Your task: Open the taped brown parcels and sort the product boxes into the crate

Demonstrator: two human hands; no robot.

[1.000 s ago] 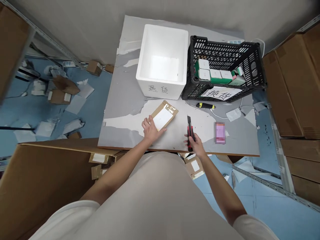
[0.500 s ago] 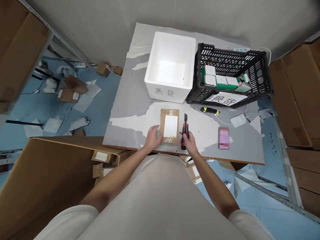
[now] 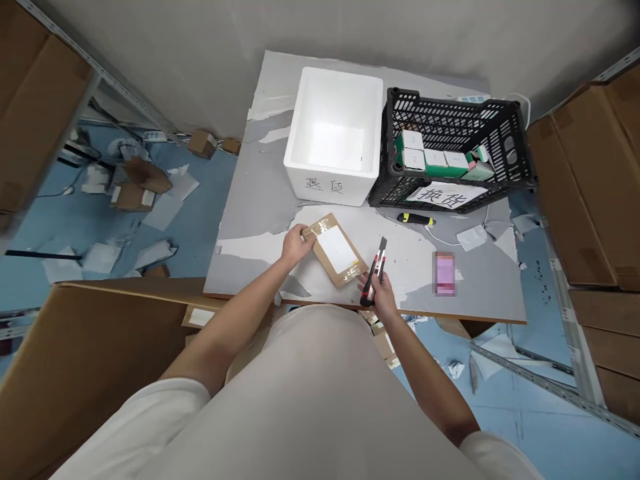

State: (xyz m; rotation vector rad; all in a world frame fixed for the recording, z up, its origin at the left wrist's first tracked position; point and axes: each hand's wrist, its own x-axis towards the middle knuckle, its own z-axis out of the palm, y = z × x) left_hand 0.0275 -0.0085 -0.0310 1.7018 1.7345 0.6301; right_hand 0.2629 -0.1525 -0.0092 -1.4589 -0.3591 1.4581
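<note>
Two hands at work: left hand [image 3: 295, 243] grips the far-left corner of a flat cardboard parcel [image 3: 336, 251] on the table [image 3: 260, 200] — long axis diagonal, running toward the right hand [image 3: 383, 293], closed on a box cutter [image 3: 376, 270] just beside its near-right corner, blade pointing away.

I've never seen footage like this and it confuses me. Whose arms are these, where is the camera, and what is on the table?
The camera sits on a person's head, looking down at their own bare arms. The left hand holds a corner of a flat cardboard parcel lying on the grey table. The right hand grips a red utility knife beside the parcel. Behind stand a white foam box and a black crate with small boxes inside. A yellow and black tool lies in front of the crate.
</note>
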